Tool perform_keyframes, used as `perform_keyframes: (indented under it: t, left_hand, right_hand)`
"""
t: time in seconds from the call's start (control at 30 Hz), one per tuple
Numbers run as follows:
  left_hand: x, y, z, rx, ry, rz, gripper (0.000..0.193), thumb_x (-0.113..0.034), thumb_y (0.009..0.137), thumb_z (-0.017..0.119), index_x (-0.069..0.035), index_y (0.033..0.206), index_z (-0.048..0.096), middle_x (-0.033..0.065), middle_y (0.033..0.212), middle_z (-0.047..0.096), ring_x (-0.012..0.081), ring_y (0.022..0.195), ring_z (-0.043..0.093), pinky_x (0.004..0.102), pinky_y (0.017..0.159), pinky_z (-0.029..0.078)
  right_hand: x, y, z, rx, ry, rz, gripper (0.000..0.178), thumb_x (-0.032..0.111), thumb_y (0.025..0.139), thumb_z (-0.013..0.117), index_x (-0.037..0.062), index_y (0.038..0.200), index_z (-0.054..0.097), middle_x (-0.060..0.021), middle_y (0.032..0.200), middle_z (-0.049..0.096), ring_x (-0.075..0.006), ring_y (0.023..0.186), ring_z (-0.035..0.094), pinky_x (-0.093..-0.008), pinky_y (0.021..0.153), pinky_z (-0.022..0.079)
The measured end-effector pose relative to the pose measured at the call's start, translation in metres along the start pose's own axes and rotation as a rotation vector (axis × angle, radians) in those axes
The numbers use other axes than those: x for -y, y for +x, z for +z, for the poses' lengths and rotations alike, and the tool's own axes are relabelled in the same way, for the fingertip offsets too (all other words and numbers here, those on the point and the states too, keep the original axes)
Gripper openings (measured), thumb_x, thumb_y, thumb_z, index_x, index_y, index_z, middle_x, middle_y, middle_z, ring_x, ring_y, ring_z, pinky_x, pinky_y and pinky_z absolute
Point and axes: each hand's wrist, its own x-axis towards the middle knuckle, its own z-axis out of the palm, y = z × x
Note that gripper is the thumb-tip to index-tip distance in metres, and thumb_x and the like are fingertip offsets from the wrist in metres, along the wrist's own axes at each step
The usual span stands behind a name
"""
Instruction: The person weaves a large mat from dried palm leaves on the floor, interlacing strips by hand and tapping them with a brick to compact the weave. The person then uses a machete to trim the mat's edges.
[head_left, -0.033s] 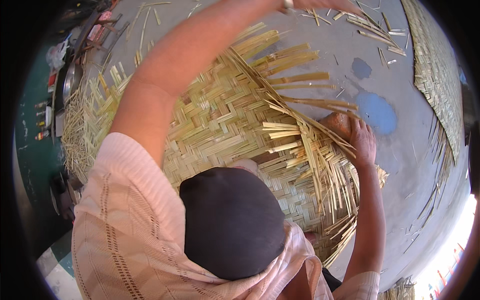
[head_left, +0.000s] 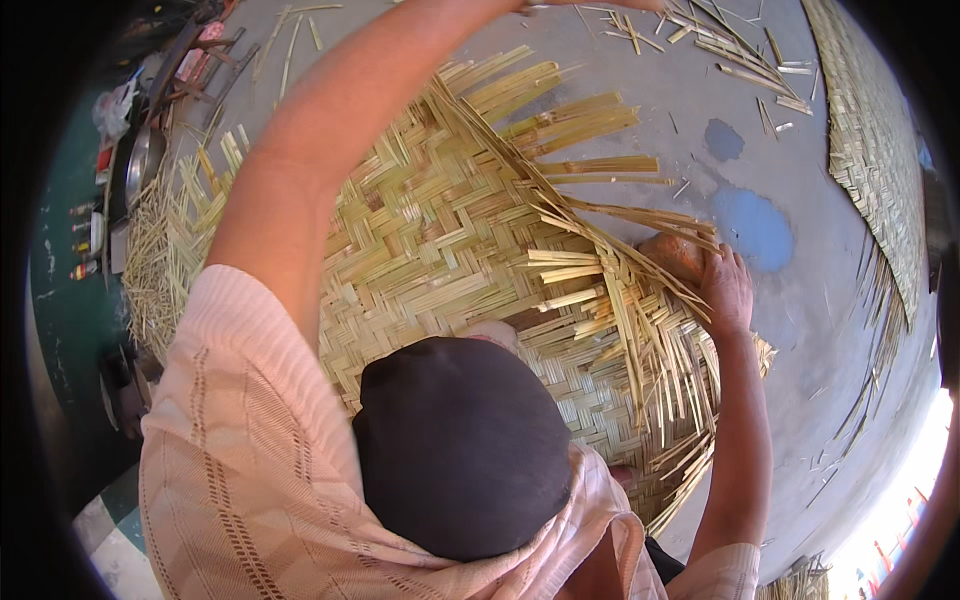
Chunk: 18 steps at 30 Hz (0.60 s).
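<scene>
Head view, looking down: a woven mat [head_left: 430,210] lies flat on the floor [head_left: 835,300], in the middle of the picture, with the left arm passing over it and a dark cap [head_left: 465,450] covering part of its near side. The right hand [head_left: 730,288] is at the mat's right side, fingers partly curled at the end of a reddish-brown block [head_left: 668,258], its grip neither spread wide nor fully closed; whether it clasps the block or just rests against it cannot be told. Strip ends lie by the fingertips. The left hand [head_left: 605,4] is mostly cut off by the upper rim, so its grip cannot be told.

The likeliest trouble is the fan of strips [head_left: 600,165] along the right edge: should the block slip or the right hand lift, the bent ends could spring up and loosen the weave. Pulling one strip too sharply might split it, and a sharp edge could nick a bare finger.

The mat's long axis seems to run from upper left to lower right, though arm and cap hide too much for certainty. Its slanting band [head_left: 520,165] follows that line, while the fanned ends point right, toward a second mat [head_left: 865,150].
</scene>
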Motion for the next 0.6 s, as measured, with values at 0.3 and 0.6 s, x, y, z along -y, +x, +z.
perform_keyframes:
  t: [0.3,0.6]
  left_hand:
    - [0.162,-0.116,-0.079,0.111,0.805,-0.69,0.103,-0.059,0.072,0.082,0.007,0.14,0.042,0.0213,0.126,0.064,0.0317,0.122,0.06,0.0384,0.106,0.046]
    - [0.081,-0.121,-0.056,0.695,0.547,-0.787,0.07,-0.056,0.084,0.071,-0.007,0.132,0.057,0.0114,0.104,0.069,0.0203,0.099,0.064,0.0389,0.087,0.051]
  right_hand:
    - [0.011,0.005,-0.006,0.104,-0.013,0.13,0.086,0.043,0.074,0.081,0.0121,0.145,0.042,-0.0145,0.137,0.054,-0.0365,0.126,0.05,-0.0446,0.105,0.042]
    - [0.01,0.004,-0.006,0.003,0.043,0.042,0.068,0.039,0.077,0.078,0.0182,0.138,0.055,-0.0066,0.125,0.06,-0.0296,0.116,0.057,-0.0432,0.099,0.046]
